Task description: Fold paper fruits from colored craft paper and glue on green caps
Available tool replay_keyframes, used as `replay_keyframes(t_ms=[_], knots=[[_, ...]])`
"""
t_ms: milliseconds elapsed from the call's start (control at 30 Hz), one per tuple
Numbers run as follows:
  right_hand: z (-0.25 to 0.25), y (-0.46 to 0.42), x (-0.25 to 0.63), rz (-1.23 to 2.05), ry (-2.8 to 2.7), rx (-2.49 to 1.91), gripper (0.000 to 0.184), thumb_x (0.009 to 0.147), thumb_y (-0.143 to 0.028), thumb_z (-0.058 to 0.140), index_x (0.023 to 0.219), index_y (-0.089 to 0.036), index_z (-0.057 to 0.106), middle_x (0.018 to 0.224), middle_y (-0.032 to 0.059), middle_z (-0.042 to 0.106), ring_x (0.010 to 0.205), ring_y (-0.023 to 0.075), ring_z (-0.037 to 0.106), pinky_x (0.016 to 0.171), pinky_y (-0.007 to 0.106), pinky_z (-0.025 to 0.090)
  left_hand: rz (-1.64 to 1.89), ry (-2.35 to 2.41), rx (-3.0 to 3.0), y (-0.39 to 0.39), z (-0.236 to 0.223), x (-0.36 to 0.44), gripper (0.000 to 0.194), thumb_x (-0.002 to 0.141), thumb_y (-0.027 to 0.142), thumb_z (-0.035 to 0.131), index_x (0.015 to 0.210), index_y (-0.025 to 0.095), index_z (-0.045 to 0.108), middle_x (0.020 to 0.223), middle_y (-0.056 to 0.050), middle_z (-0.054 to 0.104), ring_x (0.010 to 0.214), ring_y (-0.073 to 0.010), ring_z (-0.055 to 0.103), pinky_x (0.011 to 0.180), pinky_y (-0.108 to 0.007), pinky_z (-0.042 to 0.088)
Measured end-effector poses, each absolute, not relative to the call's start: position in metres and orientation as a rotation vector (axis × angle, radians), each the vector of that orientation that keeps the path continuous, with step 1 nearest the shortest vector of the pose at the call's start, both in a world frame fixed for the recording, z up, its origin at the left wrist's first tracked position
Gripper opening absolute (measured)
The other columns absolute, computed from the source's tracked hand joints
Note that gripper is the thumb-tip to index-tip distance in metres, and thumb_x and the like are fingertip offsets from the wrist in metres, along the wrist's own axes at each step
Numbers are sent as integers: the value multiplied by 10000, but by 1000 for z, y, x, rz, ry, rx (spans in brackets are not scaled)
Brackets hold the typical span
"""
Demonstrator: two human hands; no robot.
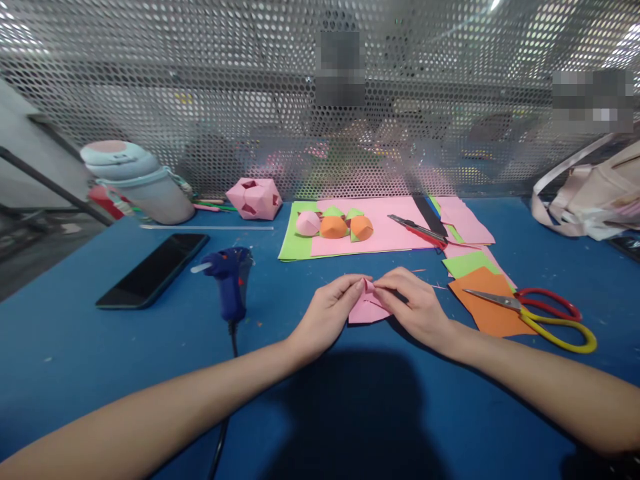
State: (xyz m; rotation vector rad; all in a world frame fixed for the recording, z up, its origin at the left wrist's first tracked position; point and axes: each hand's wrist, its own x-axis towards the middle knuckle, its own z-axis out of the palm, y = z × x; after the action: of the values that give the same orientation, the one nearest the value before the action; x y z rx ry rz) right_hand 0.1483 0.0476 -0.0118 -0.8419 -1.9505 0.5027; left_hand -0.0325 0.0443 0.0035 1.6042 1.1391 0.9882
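Between my two hands is a piece of pink paper point(369, 312), partly folded and curled at its top edge. My left hand point(334, 308) pinches its upper left side between thumb and fingers. On the other side, my right hand point(414, 307) grips the upper right edge, with the fingertips partly hidden behind the paper. Just beyond my hands, small folded paper pieces, among them an orange one point(333, 227) and a pink one point(308, 223), rest on a stack of pink sheets point(385, 233).
Scissors point(555, 320) lie on orange paper point(487, 303) at the right. A utility knife point(417, 229) rests on the sheets. Leftward are a blue glue gun point(233, 283) with its cord, a phone point(155, 270), a bottle point(145, 183) and a pink paper ball point(255, 198). Perforated metal point(210, 100) borders the table's back.
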Motion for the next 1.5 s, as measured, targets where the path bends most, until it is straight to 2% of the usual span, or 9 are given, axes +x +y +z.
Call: replay_keyframes(t_ms=[767, 1100, 1300, 1500], knots=[[-13, 48, 148, 486, -1954, -845, 111, 885, -141, 517, 929, -178, 612, 852, 41, 599, 802, 139, 567, 730, 295, 475, 979, 1143, 1697, 43, 0, -32, 268, 897, 357, 468, 991, 192, 657, 1043, -24, 681, 958, -159, 597, 840, -235, 455], [-12, 48, 147, 467, -1971, -836, 121, 887, -127, 502, 919, -173, 609, 838, 40, 598, 792, 136, 561, 722, 295, 470, 984, 1176, 1726, 42, 1, -32, 253, 877, 364, 510, 975, 191, 667, 974, -22, 694, 874, -154, 608, 755, -220, 465], [-12, 47, 147, 450, -1998, -804, 127, 888, -117, 497, 926, -171, 606, 825, 39, 596, 796, 136, 550, 719, 292, 466, 990, 1178, 1726, 41, -1, -32, 233, 867, 363, 532, 930, 184, 667, 841, -2, 680, 747, -127, 593, 669, -196, 458], [-12, 46, 148, 441, -2009, -788, 129, 889, -114, 494, 926, -172, 604, 817, 41, 597, 795, 138, 549, 720, 293, 469, 979, 1158, 1785, 41, 0, -32, 247, 887, 341, 499, 971, 187, 673, 933, -14, 702, 853, -149, 619, 743, -205, 472]])
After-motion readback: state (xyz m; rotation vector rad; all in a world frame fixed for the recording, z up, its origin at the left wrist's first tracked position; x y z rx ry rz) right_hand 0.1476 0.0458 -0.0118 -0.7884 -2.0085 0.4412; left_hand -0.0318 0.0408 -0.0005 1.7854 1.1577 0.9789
